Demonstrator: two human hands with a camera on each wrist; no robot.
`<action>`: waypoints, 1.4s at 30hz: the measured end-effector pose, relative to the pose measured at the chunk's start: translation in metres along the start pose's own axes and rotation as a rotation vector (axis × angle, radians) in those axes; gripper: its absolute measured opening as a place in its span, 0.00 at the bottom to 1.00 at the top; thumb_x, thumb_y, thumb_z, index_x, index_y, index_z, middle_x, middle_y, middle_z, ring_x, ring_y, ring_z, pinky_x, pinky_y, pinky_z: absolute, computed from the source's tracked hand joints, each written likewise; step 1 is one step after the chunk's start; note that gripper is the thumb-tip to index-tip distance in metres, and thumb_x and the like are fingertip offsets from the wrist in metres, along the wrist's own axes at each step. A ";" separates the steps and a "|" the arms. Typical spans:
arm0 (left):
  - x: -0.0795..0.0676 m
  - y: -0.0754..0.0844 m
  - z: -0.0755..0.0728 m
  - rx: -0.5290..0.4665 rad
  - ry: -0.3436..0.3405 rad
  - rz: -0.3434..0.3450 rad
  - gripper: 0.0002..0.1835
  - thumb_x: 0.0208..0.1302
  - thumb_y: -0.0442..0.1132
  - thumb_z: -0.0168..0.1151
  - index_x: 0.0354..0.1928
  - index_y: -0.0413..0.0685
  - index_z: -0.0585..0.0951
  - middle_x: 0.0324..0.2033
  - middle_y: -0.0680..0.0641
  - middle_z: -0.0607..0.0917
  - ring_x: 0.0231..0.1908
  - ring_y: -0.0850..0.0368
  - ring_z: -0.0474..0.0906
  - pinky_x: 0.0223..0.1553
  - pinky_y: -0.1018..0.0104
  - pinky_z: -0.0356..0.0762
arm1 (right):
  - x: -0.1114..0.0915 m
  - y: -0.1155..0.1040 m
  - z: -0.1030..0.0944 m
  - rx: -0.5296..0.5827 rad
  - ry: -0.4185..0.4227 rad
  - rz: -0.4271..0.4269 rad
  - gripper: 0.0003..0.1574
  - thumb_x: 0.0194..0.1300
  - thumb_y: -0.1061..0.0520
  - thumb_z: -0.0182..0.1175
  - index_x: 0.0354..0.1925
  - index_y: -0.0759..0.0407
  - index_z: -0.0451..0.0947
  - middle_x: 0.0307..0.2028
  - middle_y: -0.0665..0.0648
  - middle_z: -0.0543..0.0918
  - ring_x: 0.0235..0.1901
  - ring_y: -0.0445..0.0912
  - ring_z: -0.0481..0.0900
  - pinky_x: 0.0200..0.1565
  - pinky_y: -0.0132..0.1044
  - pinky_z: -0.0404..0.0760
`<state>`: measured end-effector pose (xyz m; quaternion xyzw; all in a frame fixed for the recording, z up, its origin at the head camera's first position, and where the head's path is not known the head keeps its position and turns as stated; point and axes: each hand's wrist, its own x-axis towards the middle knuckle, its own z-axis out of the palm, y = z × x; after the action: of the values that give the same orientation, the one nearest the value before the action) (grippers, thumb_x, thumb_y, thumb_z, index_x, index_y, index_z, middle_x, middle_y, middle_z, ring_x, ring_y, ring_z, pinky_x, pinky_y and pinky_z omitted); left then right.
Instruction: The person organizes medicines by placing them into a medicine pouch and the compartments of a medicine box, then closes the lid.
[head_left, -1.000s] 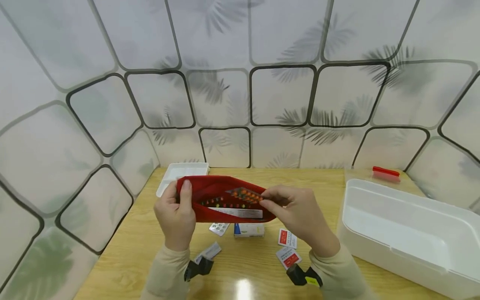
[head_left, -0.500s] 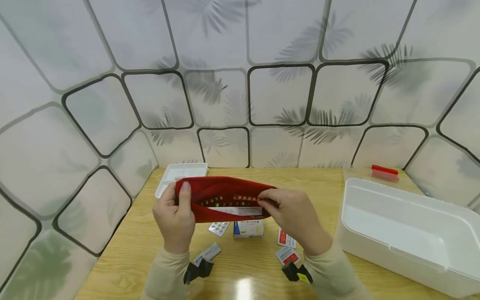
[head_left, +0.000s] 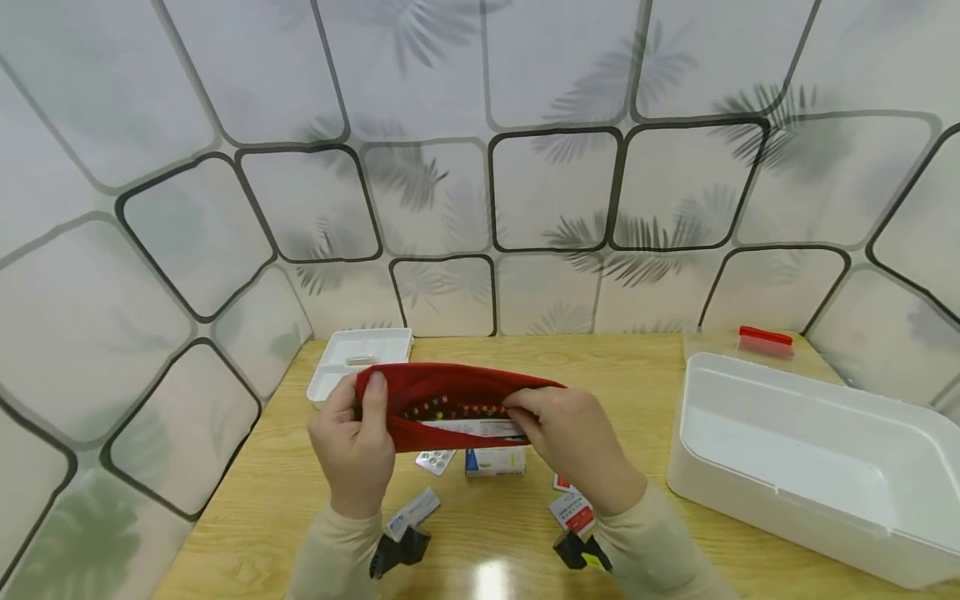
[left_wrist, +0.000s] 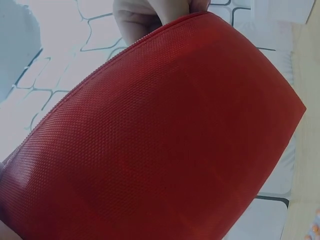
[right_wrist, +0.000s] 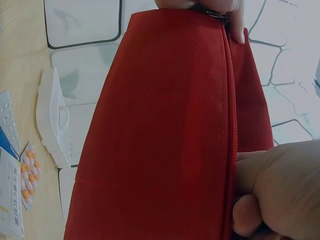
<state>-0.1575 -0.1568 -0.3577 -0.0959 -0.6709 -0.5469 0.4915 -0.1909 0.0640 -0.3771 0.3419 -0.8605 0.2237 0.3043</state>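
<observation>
Left hand (head_left: 352,446): curled round left end of red pouch (head_left: 450,383), thumb over the end; gripping.
White tray (head_left: 382,343): at back left of table (head_left: 240,517), partly behind pouch.
White printed packet (head_left: 414,512): slanted on table, near left sleeve.
Silver blister (head_left: 435,462): flat on table, just below pouch in head view.
Pouch: held up above table between both hands, unzipped, mouth gaping. Probably light, soft, floppy; woven-looking skin, so likely little slip. Best held at end corners beside zip, to spread the mouth.
White printed slip (head_left: 472,427): inside pouch, along near wall.
Orange-dotted blister pack (head_left: 480,410): inside pouch, right side. Likely light, springy, slick; take by edge, spare the pockets.
Medicine box (head_left: 495,462): on table, beyond silver blister.
Right hand (head_left: 573,437): fingertips in pouch mouth, seemingly pinching blister pack's right end; exact contact hidden.
Red-and-white packets (head_left: 573,512): on table, partly under right hand's view.
White bin (head_left: 757,508): far right.
</observation>
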 end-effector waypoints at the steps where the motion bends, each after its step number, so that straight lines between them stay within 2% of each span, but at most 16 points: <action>1: -0.001 0.000 0.000 -0.005 -0.005 0.002 0.07 0.64 0.27 0.58 0.30 0.34 0.83 0.20 0.41 0.83 0.22 0.63 0.77 0.21 0.77 0.73 | 0.000 0.000 0.000 -0.006 0.000 0.006 0.07 0.53 0.59 0.73 0.33 0.51 0.86 0.30 0.46 0.87 0.28 0.39 0.84 0.30 0.35 0.81; 10: -0.005 0.003 0.004 -0.055 -0.034 0.008 0.07 0.64 0.25 0.57 0.31 0.33 0.83 0.22 0.40 0.83 0.23 0.62 0.78 0.22 0.75 0.74 | -0.003 -0.004 0.004 -0.110 0.058 0.043 0.06 0.52 0.58 0.73 0.30 0.50 0.86 0.29 0.48 0.85 0.28 0.43 0.82 0.25 0.39 0.80; 17: -0.005 0.002 0.005 -0.067 -0.038 0.005 0.07 0.64 0.26 0.57 0.31 0.33 0.83 0.22 0.40 0.83 0.23 0.61 0.79 0.22 0.75 0.75 | -0.004 -0.009 0.006 -0.129 0.063 0.068 0.04 0.55 0.59 0.71 0.29 0.50 0.85 0.26 0.49 0.85 0.24 0.44 0.82 0.23 0.41 0.79; 26: -0.002 -0.004 0.000 -0.014 -0.008 -0.086 0.09 0.67 0.31 0.57 0.32 0.32 0.83 0.23 0.41 0.84 0.25 0.60 0.79 0.24 0.74 0.76 | -0.002 -0.009 0.005 -0.075 0.039 0.095 0.05 0.57 0.59 0.69 0.34 0.50 0.86 0.29 0.48 0.86 0.26 0.43 0.83 0.26 0.40 0.80; 33: 0.003 -0.013 -0.005 0.036 0.032 -0.142 0.10 0.68 0.33 0.56 0.33 0.32 0.83 0.25 0.39 0.84 0.26 0.62 0.78 0.25 0.75 0.74 | -0.001 -0.007 -0.001 0.016 0.069 0.083 0.06 0.58 0.60 0.67 0.36 0.52 0.86 0.32 0.49 0.87 0.30 0.41 0.84 0.31 0.37 0.82; 38: 0.010 -0.018 -0.011 0.031 0.086 -0.189 0.11 0.68 0.35 0.57 0.35 0.32 0.83 0.27 0.40 0.84 0.27 0.61 0.78 0.27 0.74 0.75 | -0.001 0.004 -0.009 0.127 0.150 0.105 0.07 0.59 0.62 0.66 0.38 0.55 0.86 0.32 0.49 0.86 0.20 0.36 0.76 0.22 0.30 0.74; 40: 0.012 -0.018 -0.014 0.029 0.106 -0.207 0.12 0.68 0.36 0.58 0.36 0.32 0.84 0.27 0.43 0.84 0.27 0.62 0.79 0.28 0.74 0.76 | -0.001 0.011 -0.012 0.161 0.176 0.138 0.07 0.59 0.62 0.66 0.38 0.56 0.86 0.30 0.49 0.86 0.17 0.35 0.71 0.19 0.29 0.69; 42: 0.014 -0.018 -0.016 0.029 0.124 -0.220 0.12 0.68 0.36 0.58 0.37 0.31 0.84 0.27 0.46 0.84 0.27 0.61 0.79 0.28 0.74 0.76 | -0.002 0.018 -0.015 0.186 0.186 0.189 0.06 0.60 0.62 0.65 0.37 0.57 0.86 0.27 0.48 0.85 0.17 0.34 0.71 0.18 0.28 0.70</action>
<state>-0.1673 -0.1828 -0.3597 0.0194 -0.6534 -0.5927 0.4706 -0.1976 0.0859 -0.3709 0.2642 -0.8325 0.3607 0.3272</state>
